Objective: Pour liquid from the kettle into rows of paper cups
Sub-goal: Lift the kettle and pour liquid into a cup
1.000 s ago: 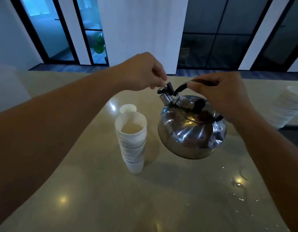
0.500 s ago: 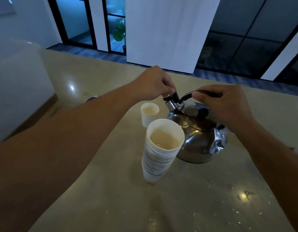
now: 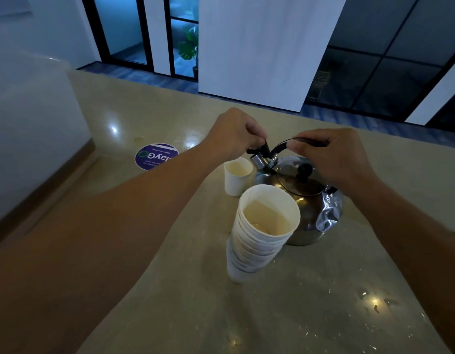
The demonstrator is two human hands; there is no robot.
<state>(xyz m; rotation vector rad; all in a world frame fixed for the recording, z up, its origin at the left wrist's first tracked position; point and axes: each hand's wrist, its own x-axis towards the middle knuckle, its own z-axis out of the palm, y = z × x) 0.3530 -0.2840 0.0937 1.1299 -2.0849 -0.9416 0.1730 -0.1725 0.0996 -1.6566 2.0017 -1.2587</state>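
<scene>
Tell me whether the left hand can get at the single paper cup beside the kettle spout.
Probably yes. The left hand pinches the spout cap just above the single paper cup, nothing lies between them, but it must release the cap first.

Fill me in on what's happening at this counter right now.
A person is working a steel kettle beside a single paper cup. The right hand holds the kettle's black handle, while the left hand pinches the spout cap lever. The spout points toward the cup. A tall stack of cups stands nearer, on the counter.
</scene>
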